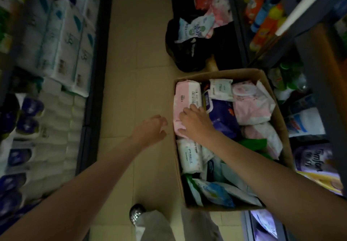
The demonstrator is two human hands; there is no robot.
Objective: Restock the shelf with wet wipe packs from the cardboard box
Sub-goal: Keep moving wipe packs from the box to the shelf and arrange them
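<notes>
Open brown cardboard box [270, 90] on the beige tiled floor [142, 56], at about four o'clock from the middle of the view, packed with soft plastic packs. Right hand [195, 122] inside the box at its left wall, fingers spread and curled over the lower end of a long pink-and-white wet wipe pack [186, 100] lying along that wall; palm pressed onto the pack, grip around it not clear enough to call closed. Left hand [150, 128] just outside the box at nine o'clock from the right hand, over the floor, fingers loosely bent toward the box wall, holding nothing, near the wall but whether touching it cannot be told.

Just below the pink pack, toward six o'clock, a white wet wipe pack with green print [189, 156] against the same wall. At three o'clock from the right hand, a dark blue and purple pack [223, 116]; beyond it a crumpled pale pink pack [251, 107] near the right wall. At the box's near end, a blue-and-white pack [217, 193].

Dark shelf unit [93, 83] at nine o'clock stacked with white tissue bundles [62, 40]. At twelve o'clock from the box, a black bag [187, 56] with more packs spilling from it. Grey trouser leg [155, 225] at six o'clock.
</notes>
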